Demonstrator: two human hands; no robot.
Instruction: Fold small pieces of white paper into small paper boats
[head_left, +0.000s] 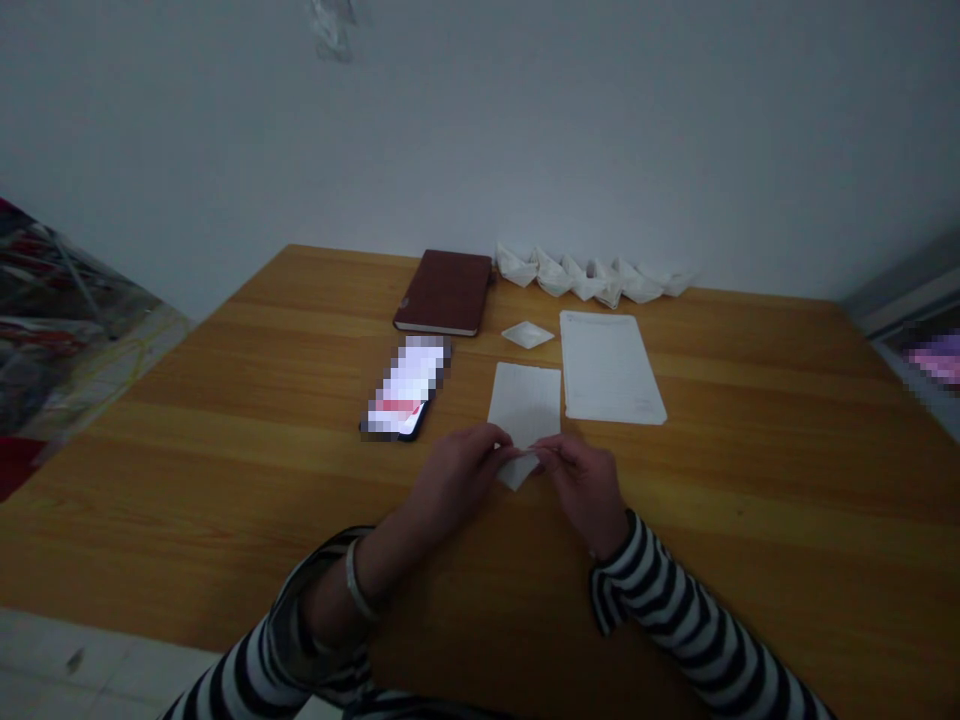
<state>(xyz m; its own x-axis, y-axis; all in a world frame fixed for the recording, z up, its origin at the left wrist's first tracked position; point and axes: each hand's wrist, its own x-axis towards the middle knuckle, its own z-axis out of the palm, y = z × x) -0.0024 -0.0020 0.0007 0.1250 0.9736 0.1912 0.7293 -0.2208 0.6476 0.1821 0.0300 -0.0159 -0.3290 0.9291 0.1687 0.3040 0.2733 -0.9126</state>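
My left hand [457,475] and my right hand [581,485] meet at the lower edge of a white paper sheet [525,405], pinching it between fingers and thumbs. A pointed paper corner [517,474] shows below my fingers. To the right of this sheet lies a stack of white paper [611,368]. A small folded paper piece [527,336] sits just above the held sheet. Several folded paper boats [592,278] stand in a row along the far edge of the table.
A dark red notebook [442,293] and a lit smartphone [405,388] lie left of the paper on the wooden table [750,440]. A white wall [480,130] rises behind it. Patterned fabric [67,330] hangs beyond the left edge.
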